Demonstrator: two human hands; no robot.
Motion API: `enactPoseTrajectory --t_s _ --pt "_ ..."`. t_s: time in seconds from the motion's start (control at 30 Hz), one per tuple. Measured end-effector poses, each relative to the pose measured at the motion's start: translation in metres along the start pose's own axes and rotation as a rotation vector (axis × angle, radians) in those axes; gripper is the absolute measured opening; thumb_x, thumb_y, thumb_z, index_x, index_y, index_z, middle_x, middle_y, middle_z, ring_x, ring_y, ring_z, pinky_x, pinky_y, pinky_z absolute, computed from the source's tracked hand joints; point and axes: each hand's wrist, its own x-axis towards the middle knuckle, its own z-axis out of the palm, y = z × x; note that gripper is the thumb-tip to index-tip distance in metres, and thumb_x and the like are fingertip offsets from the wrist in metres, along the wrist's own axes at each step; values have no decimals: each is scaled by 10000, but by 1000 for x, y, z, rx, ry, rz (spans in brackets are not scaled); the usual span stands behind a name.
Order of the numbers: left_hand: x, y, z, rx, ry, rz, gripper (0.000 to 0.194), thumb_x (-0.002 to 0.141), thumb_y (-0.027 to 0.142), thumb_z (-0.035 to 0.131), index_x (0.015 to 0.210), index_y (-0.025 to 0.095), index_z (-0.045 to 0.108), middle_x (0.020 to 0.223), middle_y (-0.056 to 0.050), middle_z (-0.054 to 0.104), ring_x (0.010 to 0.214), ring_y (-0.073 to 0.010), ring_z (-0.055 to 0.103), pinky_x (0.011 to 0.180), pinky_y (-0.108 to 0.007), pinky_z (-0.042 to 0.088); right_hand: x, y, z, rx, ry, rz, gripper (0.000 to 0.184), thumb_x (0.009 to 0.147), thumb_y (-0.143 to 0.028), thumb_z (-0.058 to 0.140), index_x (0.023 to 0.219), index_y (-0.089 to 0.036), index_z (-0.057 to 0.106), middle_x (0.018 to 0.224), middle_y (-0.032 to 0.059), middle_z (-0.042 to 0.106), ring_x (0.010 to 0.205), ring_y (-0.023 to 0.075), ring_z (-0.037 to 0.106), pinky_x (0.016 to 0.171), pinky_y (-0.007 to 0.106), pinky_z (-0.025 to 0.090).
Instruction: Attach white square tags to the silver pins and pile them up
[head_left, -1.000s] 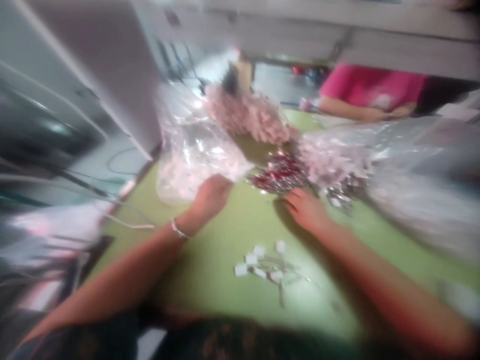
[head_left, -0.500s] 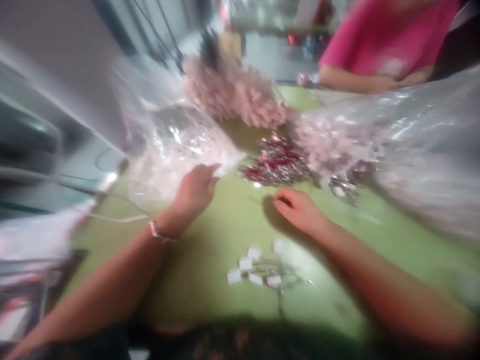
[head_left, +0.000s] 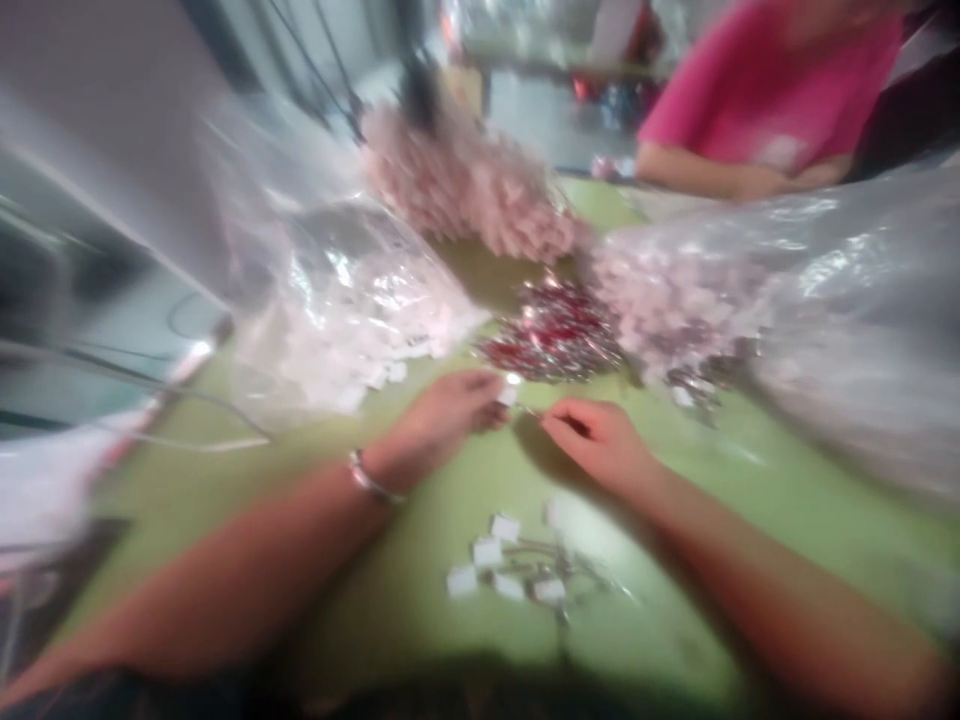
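Observation:
My left hand [head_left: 448, 412] is closed in a pinch on a small white cube [head_left: 508, 392] at mid-table. Just to its right, my right hand [head_left: 604, 438] pinches a thin wire stem [head_left: 531, 411], whose tip points at the cube. Blur hides whether stem and cube touch. Nearer to me lie several white cubes on stems [head_left: 487, 552], loosely crossed on the green table [head_left: 420, 610]. Beyond my hands is a pile of shiny red and silver stems [head_left: 555, 330]. Left of it, a clear plastic bag [head_left: 337, 290] holds many white cubes, some at its mouth.
Bundles of pale pink pieces [head_left: 480, 195] lie at the back. A large clear bag [head_left: 855, 350] with pinkish pieces at its mouth covers the right side. A person in a pink top [head_left: 772, 95] sits across the table. A white cable [head_left: 202, 440] crosses the left edge.
My left hand has come away from the bag and moved right, now with a white cube in its fingers. My right hand has drawn back from the shiny pile with a thin stem.

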Motion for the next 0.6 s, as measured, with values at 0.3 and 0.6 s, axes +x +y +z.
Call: enactPoseTrajectory --t_s 0.3,0.6 --pt "-5 -2 -2 34 -1 12 220 772 309 716 916 148 680 776 -49 705 653 -108 634 652 -249 505 2 1 -3 152 -161 84 225 846 -271 483 685 -189 615 630 -13 599 575 113 505 542 226 382" --pt "-6 -7 -2 426 -59 128 228 807 368 674 885 161 616 646 -45 701 549 -148 653 556 -282 535 6 5 8 39 -98 58 230 828 -263 499 621 -191 569 601 -18 575 582 117 509 544 219 383"
